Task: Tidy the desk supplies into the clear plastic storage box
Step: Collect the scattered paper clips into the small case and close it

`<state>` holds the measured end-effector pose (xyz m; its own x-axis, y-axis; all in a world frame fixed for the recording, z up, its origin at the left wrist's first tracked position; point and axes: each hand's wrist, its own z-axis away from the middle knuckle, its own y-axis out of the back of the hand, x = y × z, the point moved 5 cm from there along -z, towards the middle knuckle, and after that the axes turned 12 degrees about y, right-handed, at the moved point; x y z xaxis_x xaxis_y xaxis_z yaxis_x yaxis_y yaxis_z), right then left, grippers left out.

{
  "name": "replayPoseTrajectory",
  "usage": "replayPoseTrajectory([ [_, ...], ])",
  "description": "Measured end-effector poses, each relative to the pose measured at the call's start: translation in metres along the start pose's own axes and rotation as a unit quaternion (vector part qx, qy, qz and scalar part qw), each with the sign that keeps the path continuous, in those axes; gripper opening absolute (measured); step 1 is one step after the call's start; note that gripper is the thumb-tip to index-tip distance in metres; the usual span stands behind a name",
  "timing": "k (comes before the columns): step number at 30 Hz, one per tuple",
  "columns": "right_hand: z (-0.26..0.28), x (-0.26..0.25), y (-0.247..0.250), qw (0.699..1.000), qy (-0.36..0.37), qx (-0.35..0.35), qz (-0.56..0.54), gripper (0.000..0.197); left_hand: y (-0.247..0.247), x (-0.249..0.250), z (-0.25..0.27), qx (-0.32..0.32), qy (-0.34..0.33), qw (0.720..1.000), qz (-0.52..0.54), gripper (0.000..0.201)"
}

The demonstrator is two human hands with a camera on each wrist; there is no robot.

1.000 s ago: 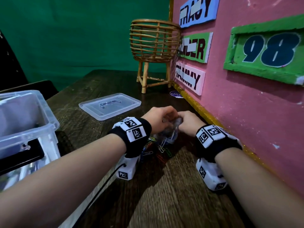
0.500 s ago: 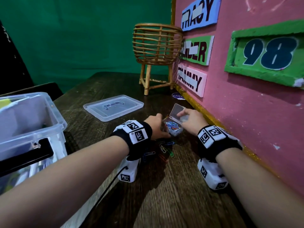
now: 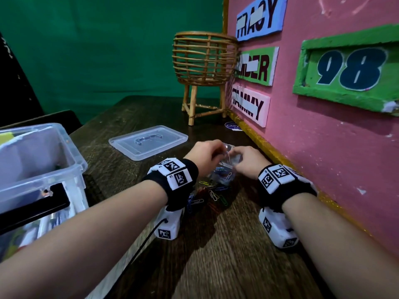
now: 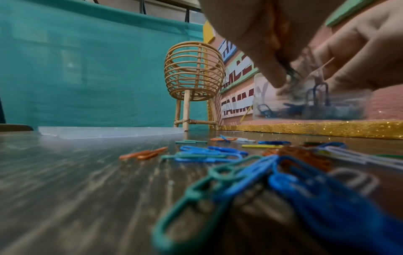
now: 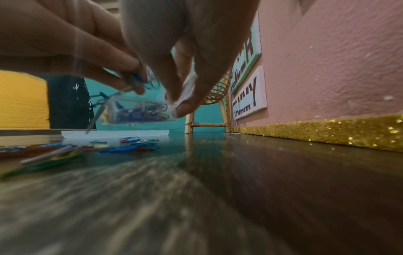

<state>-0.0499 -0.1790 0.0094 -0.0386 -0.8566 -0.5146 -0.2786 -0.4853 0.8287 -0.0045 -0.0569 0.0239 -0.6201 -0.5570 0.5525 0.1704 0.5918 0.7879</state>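
A small clear case with coloured paper clips in it is held a little above the dark wooden table. My right hand pinches the case by its right end, thumb and fingers curled on the plastic. My left hand pinches a few blue paper clips right over the case's open top. Several loose paper clips lie on the table below and between my wrists, close in the left wrist view. The big clear storage box stands at the left, holding supplies.
The storage box's flat clear lid lies on the table beyond my hands. A rattan basket on legs stands at the back by the pink board, whose gold-edged base runs along the table's right side.
Half a second ago my left hand was low beside the case with its lid tipped up. It has since risen to the case's top with clips pinched, and both hands are close together.
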Motion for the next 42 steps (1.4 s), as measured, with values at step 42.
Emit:
replayPoseTrajectory([
  [42, 0.0, 0.012, 0.013, 0.992, -0.041, 0.116, 0.02, 0.039, 0.014, -0.07, 0.036, -0.141, 0.249, 0.914, -0.287, 0.061],
])
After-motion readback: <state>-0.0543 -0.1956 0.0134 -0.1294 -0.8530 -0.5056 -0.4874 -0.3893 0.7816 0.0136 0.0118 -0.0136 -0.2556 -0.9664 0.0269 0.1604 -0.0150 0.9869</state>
